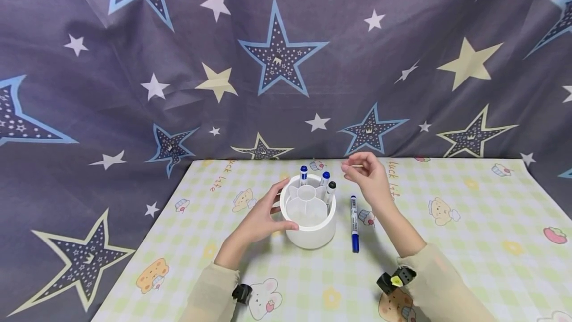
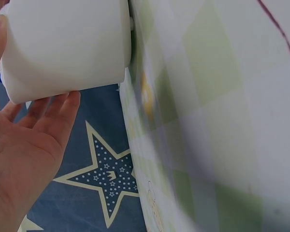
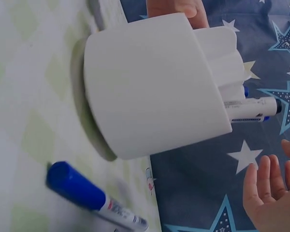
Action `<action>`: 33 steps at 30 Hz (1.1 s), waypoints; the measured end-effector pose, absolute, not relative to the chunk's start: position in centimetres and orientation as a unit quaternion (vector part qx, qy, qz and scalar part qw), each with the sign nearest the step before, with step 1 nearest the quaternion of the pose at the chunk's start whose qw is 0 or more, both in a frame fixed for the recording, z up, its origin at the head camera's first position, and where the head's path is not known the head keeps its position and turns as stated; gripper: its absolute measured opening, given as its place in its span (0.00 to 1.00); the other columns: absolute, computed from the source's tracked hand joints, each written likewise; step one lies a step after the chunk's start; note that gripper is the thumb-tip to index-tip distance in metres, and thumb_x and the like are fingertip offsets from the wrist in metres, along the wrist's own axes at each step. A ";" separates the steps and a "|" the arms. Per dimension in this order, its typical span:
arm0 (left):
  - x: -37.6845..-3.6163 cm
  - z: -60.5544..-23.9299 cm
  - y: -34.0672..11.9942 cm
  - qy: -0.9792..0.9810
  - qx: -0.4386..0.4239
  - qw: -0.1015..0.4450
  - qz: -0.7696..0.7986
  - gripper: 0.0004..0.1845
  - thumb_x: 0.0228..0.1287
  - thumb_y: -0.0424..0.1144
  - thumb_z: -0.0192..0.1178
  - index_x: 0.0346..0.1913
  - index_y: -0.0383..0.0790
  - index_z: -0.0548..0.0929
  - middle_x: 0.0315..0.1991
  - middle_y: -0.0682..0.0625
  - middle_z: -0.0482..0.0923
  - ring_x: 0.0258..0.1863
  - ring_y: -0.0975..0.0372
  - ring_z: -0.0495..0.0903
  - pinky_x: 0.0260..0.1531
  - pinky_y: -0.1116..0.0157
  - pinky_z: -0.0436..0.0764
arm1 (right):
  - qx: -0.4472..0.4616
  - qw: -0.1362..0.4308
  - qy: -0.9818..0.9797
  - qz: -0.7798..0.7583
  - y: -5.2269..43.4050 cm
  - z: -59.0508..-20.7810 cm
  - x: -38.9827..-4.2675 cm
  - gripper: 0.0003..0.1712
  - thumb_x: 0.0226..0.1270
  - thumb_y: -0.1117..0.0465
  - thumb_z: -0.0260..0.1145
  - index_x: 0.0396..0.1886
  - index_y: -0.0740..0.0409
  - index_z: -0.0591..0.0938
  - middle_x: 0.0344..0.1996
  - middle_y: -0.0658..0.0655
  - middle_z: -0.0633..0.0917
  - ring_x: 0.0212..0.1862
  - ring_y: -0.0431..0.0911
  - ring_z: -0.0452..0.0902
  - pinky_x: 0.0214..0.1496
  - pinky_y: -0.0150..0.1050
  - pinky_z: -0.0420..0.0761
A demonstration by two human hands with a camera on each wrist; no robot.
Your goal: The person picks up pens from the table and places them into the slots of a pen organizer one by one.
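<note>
White round pen holder (image 1: 310, 217) stands upright on the desk (image 1: 469, 242), near the middle; it is steadied by the left hand (image 1: 263, 220), thumb and fingers curled round its left wall, probably so it does not slide or turn; in the left wrist view the fingers (image 2: 48, 121) are seen against the holder's side (image 2: 63, 48).

Holder is divided into compartments, a small round one in the centre; three markers stand upright in the far compartments: two with blue caps (image 1: 304, 173) (image 1: 324, 178), one with a black cap (image 1: 331, 189); caps are up, likely so colours can be told apart; the near compartments look empty.

Right hand (image 1: 368, 178) is raised above the desk, just right of the holder and apart from it; its grip is released and relaxed, fingers loosely bent; a thin pale sliver shows at the fingertips, too small to tell what it is or whether it is held; in the right wrist view the fingers (image 3: 268, 193) are spread with nothing between them.

One blue-capped marker (image 1: 354, 222) lies flat on the desk just right of the holder, cap toward the person, untouched; print on its barrel (image 3: 121, 212) is too blurred to be read.

Desk cloth is checked, with bear and cupcake prints; "luck life" is printed on it (image 1: 220, 177); star-patterned curtain (image 1: 277, 58) hangs behind.
</note>
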State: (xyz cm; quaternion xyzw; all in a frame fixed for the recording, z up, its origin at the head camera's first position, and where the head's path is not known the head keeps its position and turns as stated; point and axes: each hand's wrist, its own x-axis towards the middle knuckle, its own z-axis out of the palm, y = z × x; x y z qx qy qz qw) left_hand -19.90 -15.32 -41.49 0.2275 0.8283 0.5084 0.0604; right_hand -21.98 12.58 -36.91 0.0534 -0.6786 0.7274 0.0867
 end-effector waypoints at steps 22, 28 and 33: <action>-20.0 -41.5 -15.4 0.824 0.233 0.062 0.512 0.58 0.48 0.39 0.79 0.79 0.47 0.53 0.77 0.46 0.59 0.72 0.49 0.67 0.69 0.52 0.75 | -0.015 0.017 -0.731 0.682 15.2 -40.3 -21.3 0.21 0.71 0.68 0.62 0.59 0.71 0.69 0.36 0.43 0.81 0.36 0.28 0.80 0.46 0.29 0.88; -20.0 -41.4 -15.4 0.826 0.229 0.065 0.511 0.58 0.47 0.39 0.79 0.79 0.46 0.53 0.77 0.46 0.60 0.72 0.49 0.67 0.70 0.53 0.75 | -0.019 0.005 -0.732 0.681 15.6 -41.1 -21.3 0.21 0.71 0.68 0.61 0.59 0.71 0.68 0.36 0.45 0.81 0.37 0.29 0.80 0.48 0.32 0.89; -19.9 -41.4 -15.4 0.826 0.227 0.067 0.512 0.59 0.47 0.39 0.79 0.79 0.45 0.53 0.77 0.46 0.59 0.73 0.49 0.66 0.70 0.54 0.75 | -0.018 -0.009 -0.743 0.670 15.8 -41.5 -21.2 0.22 0.70 0.67 0.62 0.59 0.71 0.68 0.39 0.50 0.82 0.38 0.32 0.81 0.47 0.34 0.89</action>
